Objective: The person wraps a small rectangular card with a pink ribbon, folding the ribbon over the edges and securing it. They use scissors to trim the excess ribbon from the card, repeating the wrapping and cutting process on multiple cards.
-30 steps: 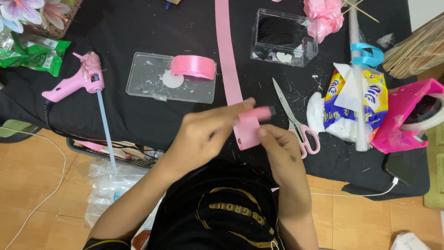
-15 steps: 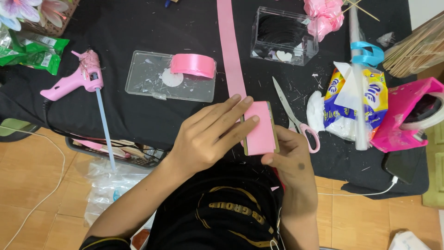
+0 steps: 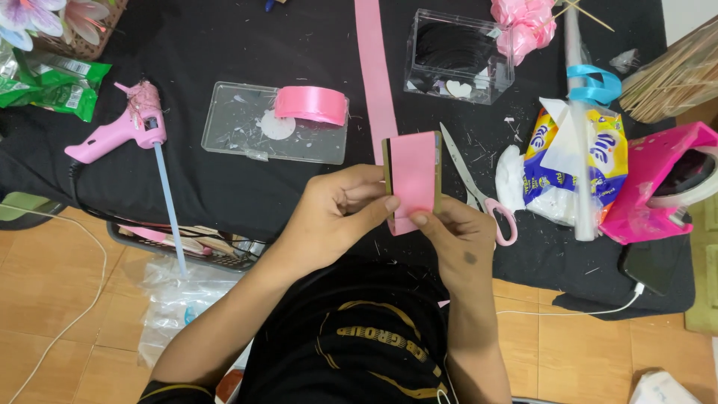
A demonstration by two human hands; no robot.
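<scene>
My left hand and my right hand together hold a small card wrapped in pink ribbon, upright over the table's near edge. The left thumb and fingers pinch its lower left side; the right fingers press its bottom edge from below. A long strip of pink ribbon runs from the card's top away across the black cloth. Pink-handled scissors lie just right of my hands.
A pink ribbon roll rests on a clear plastic lid. A pink glue gun lies at left, a clear box at the back, and a tissue pack, a pink bag and skewers at right.
The ribbon-wrapped card has been turned from lying folded between my fingers to standing flat and upright, facing the camera. Both hands shifted slightly to hold its lower part.
</scene>
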